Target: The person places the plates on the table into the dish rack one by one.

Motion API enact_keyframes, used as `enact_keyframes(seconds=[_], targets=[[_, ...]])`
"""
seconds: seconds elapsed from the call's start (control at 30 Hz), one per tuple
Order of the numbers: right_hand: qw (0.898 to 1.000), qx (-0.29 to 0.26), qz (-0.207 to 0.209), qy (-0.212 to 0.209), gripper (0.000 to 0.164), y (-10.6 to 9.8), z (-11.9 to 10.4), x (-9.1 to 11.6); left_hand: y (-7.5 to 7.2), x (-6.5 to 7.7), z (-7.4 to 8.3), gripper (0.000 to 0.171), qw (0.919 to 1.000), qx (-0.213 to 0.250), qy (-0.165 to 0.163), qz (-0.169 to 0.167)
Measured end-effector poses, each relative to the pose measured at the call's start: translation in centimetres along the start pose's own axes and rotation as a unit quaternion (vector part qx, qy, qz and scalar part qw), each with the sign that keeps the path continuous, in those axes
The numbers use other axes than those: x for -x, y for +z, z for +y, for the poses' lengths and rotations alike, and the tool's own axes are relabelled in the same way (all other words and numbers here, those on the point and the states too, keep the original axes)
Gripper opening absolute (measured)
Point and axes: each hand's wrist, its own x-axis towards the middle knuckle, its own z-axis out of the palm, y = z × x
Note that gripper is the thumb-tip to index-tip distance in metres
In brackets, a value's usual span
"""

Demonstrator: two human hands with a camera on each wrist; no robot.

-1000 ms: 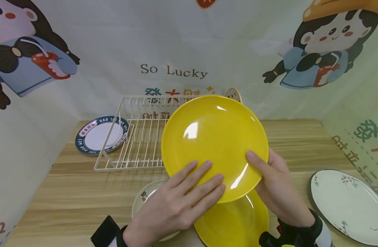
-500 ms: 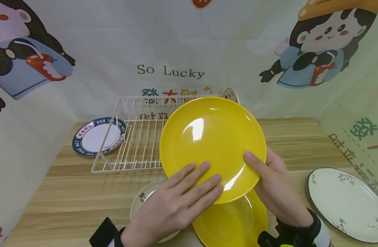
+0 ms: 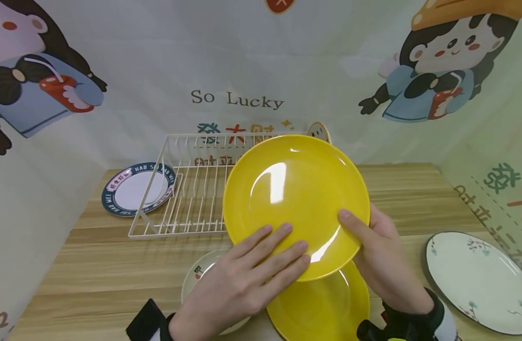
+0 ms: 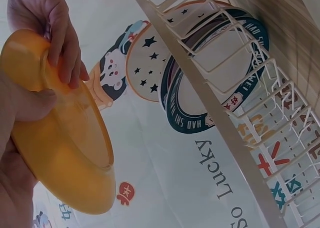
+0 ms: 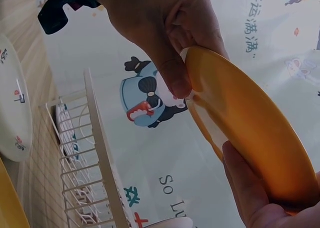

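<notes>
Both hands hold a round yellow plate (image 3: 286, 189), raised and tilted with its glossy face toward the head camera. My left hand (image 3: 243, 279) spreads its fingers over the lower left of that face; in the left wrist view its thumb presses the plate's underside. My right hand (image 3: 382, 255) grips the right rim, thumb on the face and fingers behind. Below them, another yellow plate (image 3: 324, 312) lies on the table, partly covered. A white dish rack (image 3: 188, 199) stands behind, its right part hidden by the held plate. In the left wrist view, a green-rimmed plate (image 4: 215, 72) and a star-patterned plate (image 4: 142, 62) stand in the rack.
A white plate with a dark blue lettered rim (image 3: 137, 189) lies left of the rack. Partly under my left arm is a pale plate (image 3: 203, 267). An oval white plate with floral sprigs (image 3: 478, 284) lies at the right. A printed cloth (image 3: 239, 57) hangs behind the wooden table (image 3: 94, 274).
The held plate has tilted slightly, so the bright reflection on it has shifted and lengthened. Both hands keep their grip. The head view has shifted a little.
</notes>
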Motion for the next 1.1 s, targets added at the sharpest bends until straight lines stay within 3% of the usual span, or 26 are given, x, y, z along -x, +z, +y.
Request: enact_keyframes(seconds=[0.2, 0.4, 0.57, 0.77, 0.93, 1.1], targets=[[1.0, 0.008, 0.006, 0.011, 0.04, -0.1, -0.4, 0.1, -0.2, -0.2, 0.1, 0.041, 0.9999, -0.004, 0.0, -0.011], [1.0, 0.005, 0.012, 0.015, 0.041, -0.4, -0.4, 0.1, -0.3, -0.2, 0.0, 0.04, 0.9989, -0.041, 0.008, -0.021], [1.0, -0.001, 0.028, 0.002, 0.039, -0.7, -0.5, 0.0, -0.6, 0.0, -0.2, 0.04, 0.9991, -0.038, -0.009, -0.015], [0.998, -0.024, 0.056, -0.013, 0.042, -1.8, -1.1, -0.2, -1.3, -0.2, -0.9, 0.035, 0.9982, 0.001, -0.038, 0.047], [0.996, -0.064, 0.061, -0.02, 0.044, -2.6, -1.4, -0.2, -1.9, 0.0, -2.0, 0.036, 0.9918, 0.017, -0.083, 0.096], [0.993, -0.093, 0.067, -0.018, 0.046, -3.0, -1.4, -0.3, -3.2, 2.0, -4.3, 0.041, 0.9799, -0.014, -0.178, 0.089]])
